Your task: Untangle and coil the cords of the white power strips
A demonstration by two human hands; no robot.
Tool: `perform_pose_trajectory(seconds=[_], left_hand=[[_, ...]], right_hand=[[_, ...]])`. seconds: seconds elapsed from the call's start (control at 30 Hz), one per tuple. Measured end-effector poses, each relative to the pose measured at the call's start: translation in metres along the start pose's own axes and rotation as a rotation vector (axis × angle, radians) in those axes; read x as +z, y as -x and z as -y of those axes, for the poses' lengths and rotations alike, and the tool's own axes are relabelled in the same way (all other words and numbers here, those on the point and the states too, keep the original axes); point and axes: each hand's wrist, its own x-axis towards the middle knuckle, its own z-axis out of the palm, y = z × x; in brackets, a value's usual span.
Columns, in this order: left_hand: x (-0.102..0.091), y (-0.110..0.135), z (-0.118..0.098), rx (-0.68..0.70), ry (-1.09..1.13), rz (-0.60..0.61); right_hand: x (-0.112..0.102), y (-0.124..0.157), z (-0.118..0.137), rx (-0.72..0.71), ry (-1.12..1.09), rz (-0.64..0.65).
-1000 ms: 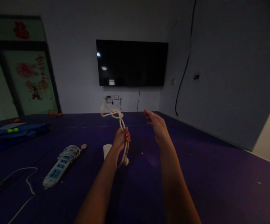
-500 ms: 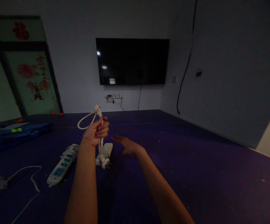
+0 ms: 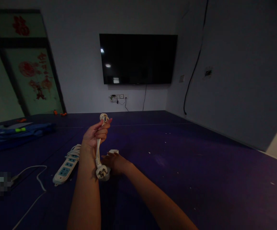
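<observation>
My left hand [image 3: 95, 135] is raised in front of me, closed around a bunched white power cord [image 3: 101, 123]. The cord's white plug [image 3: 102, 172] dangles below that hand. My right hand [image 3: 114, 162] reaches low across to the left and rests on a white power strip [image 3: 113, 152] lying on the purple floor, right beside the hanging plug. Its fingers look curled over the strip, though the dim light hides detail.
A second white power strip [image 3: 65, 164] with blue sockets and its cord bundled on top lies on the floor to the left. A thin white cable [image 3: 36, 179] loops at lower left. A blue bag [image 3: 16, 134] sits far left. A black TV [image 3: 138, 59] hangs on the wall.
My left hand drew the loose loop of cord into a tight bunch. My right hand dropped from mid-air, moved left and came down onto the power strip by the plug.
</observation>
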Motion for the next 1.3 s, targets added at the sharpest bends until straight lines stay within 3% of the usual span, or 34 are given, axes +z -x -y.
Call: perform_pose_trajectory(seconds=[0.13,0.27,0.33,0.6,0.8,0.93,1.3], left_hand=[[-0.009,-0.003,-0.006,0.016,-0.320,-0.144],[-0.026,-0.012,-0.018,-0.034,-0.825,-0.418],[-0.036,-0.015,-0.024,-0.047,-0.973,-0.500],[-0.076,-0.014,-0.027,0.083,-1.189,-0.601],[-0.101,-0.015,-0.021,0.254,-1.252,-0.665],[-0.120,-0.021,-0.017,0.314,-1.299,-0.721],[-0.167,-0.037,-0.007,0.292,-1.612,-1.000]], right_hand=[[0.004,0.000,0.001,0.073,0.021,-0.082],[0.010,-0.002,0.001,0.124,0.029,-0.135],[0.015,-0.004,0.000,0.123,0.001,-0.149],[0.024,-0.013,-0.002,0.102,-0.164,-0.223],[0.018,-0.011,0.000,0.373,-0.252,-0.276],[0.021,-0.010,-0.002,0.448,-0.308,-0.259],[0.021,-0.007,-0.004,0.471,-0.299,-0.245]])
